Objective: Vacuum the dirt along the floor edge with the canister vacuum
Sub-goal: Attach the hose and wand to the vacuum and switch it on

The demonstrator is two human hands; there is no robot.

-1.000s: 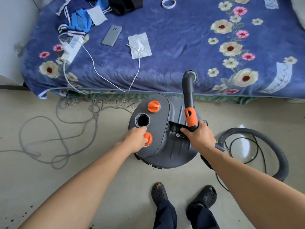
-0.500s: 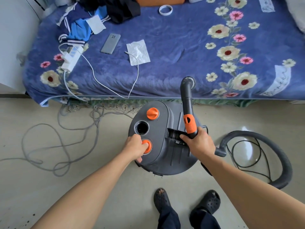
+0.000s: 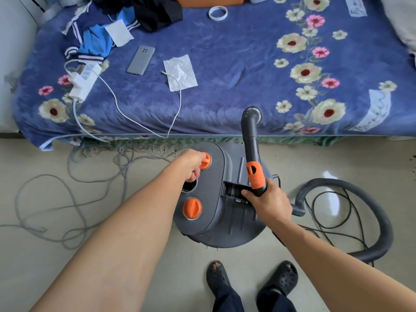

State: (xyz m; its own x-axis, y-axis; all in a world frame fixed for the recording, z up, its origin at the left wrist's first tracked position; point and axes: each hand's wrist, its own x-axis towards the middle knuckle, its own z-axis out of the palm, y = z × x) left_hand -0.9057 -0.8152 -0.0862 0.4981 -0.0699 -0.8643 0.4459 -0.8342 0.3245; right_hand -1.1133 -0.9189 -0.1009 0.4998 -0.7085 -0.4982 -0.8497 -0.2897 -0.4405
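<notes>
A grey canister vacuum stands on the floor just before a bed. The left hand curls its fingers round the far orange knob on the vacuum's top. The right hand wraps the hose handle over the vacuum's right side. The knob is probably a switch or cap, so twist it squarely while holding the hose steady. Dark specks, perhaps dirt, lie well to the vacuum's right.
</notes>
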